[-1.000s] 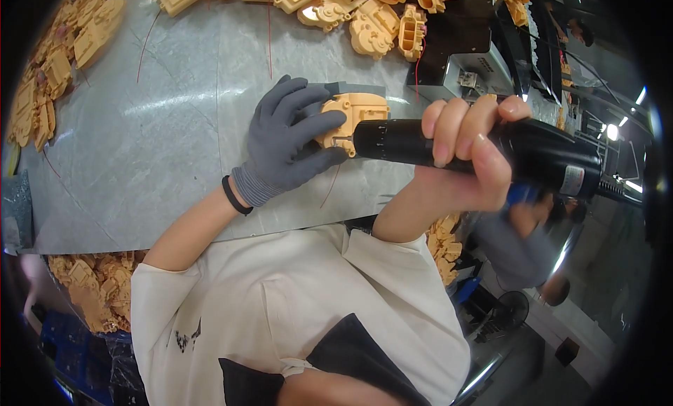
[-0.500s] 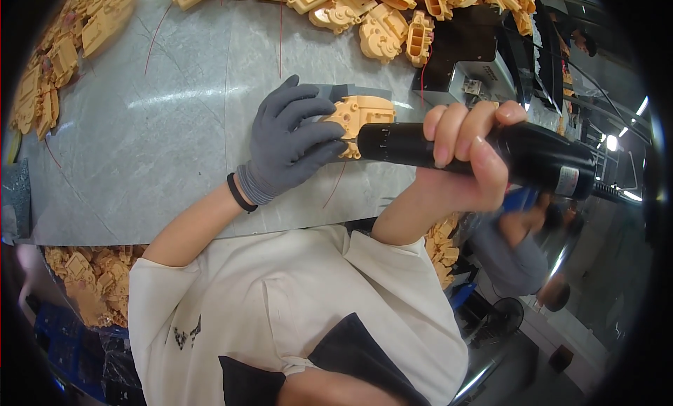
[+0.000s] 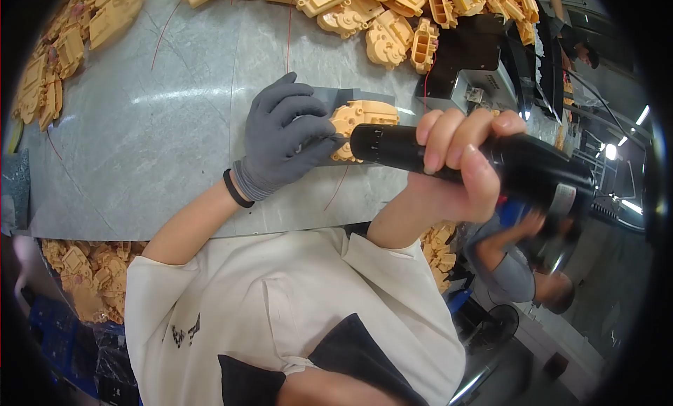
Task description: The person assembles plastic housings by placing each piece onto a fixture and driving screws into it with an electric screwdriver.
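My right hand (image 3: pixel 463 171) is bare and wraps round a black electric screwdriver (image 3: pixel 389 145), held almost level with its nose pointing left. Under and beyond that nose is a yellow-orange plastic housing (image 3: pixel 364 114) with round bosses, resting on a dark grey block (image 3: pixel 345 95) on the table. My left hand (image 3: pixel 284 136), in a grey glove, comes in from the left with curled fingers. Its thumb and forefinger come together at the screwdriver's tip, beside the housing's left edge. Whatever lies between those fingertips is hidden.
Similar yellow housings (image 3: pixel 389 38) are heaped along the far edge, with more (image 3: pixel 66 56) at far left. A black and metal device (image 3: pixel 477 84) stands at back right. More housings (image 3: pixel 91 276) lie below the near edge. At right, a co-worker (image 3: pixel 508 266) sits near a fan (image 3: pixel 499 325).
The screwdriver has shifted slightly left, and its nose covers more of the housing. My left hand has drawn back a little, its thumb and forefinger now closer together. The co-worker has moved.
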